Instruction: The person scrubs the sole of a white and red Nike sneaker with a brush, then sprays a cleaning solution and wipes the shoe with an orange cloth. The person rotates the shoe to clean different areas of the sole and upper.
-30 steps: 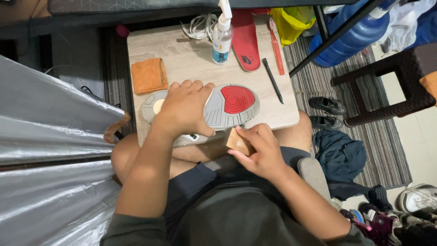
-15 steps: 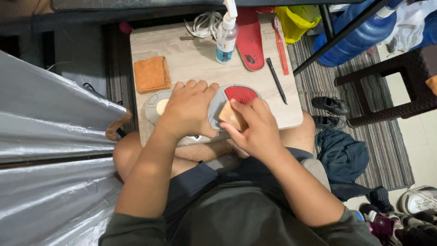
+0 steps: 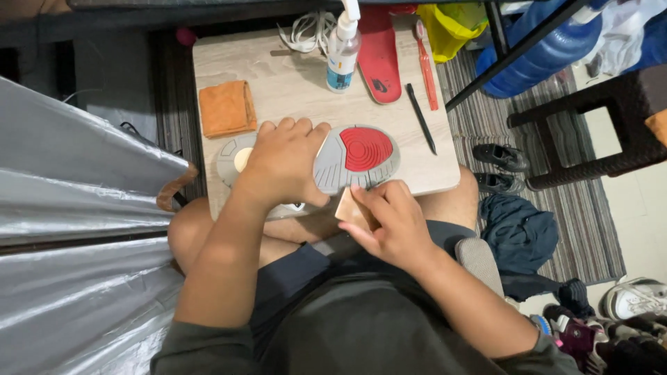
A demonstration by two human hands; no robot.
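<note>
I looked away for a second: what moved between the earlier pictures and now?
The right hand, holding a small tan block, had slid up onto the red part of the shoe sole half a second ago; it has now drawn back to the sole's near edge. The left hand stays pressed on the upturned shoe. The orange cloth, spray bottle, red insole and black pen lie unmoved on the board.

My left grip (image 3: 281, 163) presses flat on the shoe (image 3: 326, 163), which lies sole-up across the near edge of the tabletop (image 3: 292, 76). Its sole is grey with a red ridged oval at the forefoot and a pale round patch at the heel. My right grip (image 3: 392, 222) pinches a small tan block (image 3: 352, 210), tilted, just beside the sole's near rim.
</note>
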